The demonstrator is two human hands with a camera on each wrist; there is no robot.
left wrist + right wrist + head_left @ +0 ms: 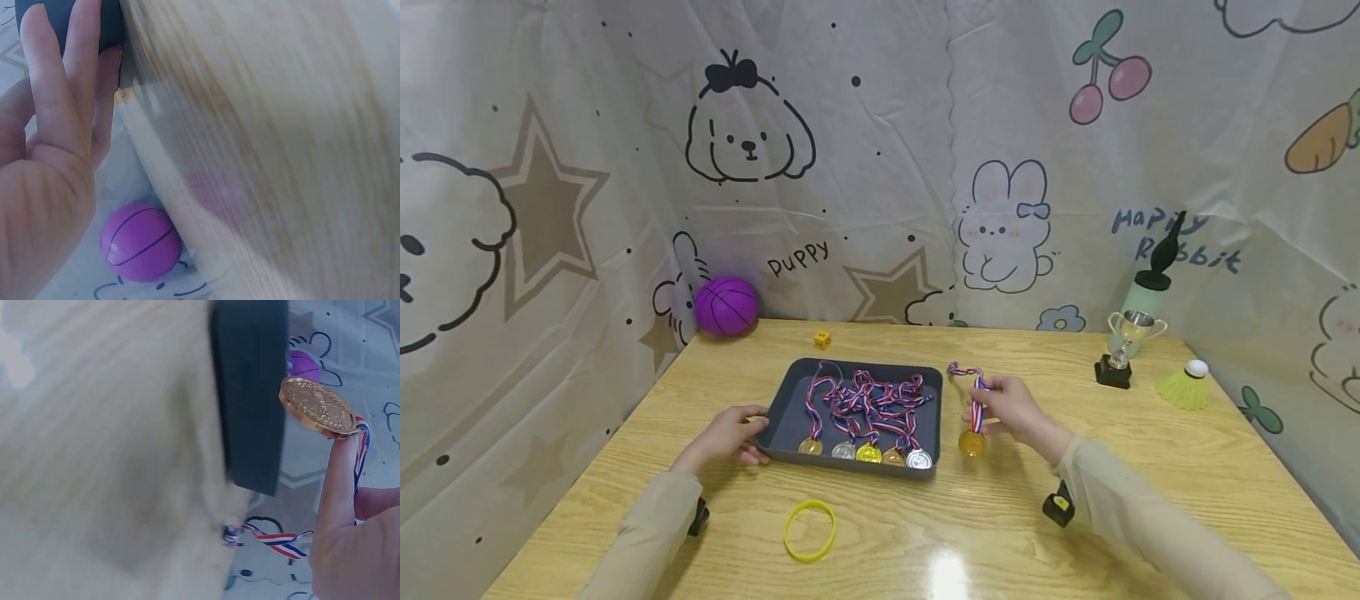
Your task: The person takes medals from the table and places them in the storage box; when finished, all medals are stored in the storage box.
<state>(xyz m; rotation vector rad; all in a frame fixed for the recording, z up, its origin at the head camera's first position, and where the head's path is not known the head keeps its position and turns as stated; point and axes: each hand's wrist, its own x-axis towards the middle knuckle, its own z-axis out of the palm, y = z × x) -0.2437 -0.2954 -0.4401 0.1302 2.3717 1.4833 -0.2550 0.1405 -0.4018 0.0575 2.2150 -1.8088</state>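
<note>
A dark grey tray (857, 469) holds several medals with tangled red, white and blue ribbons (868, 404). Gold and silver discs line its near side. At the tray's left end, my left hand (733, 435) touches the wall; in the left wrist view its fingers (47, 69) lie fairly straight against the dark side. To the right of the tray, my right hand (1011, 408) pinches the striped ribbon of a gold medal (972, 443). Its disc hangs below the fingers, and the ribbon's loose end trails toward the back. In the right wrist view, the medal's disc (319, 406) shows raised relief.
A yellow wristband (810, 531) lies in front of the tray. Behind it are a purple ball (727, 307) and a small yellow cube (822, 339). At the right stand a trophy cup (1123, 342), a pale green bottle-like object (1144, 296) and a yellow shuttlecock (1186, 387).
</note>
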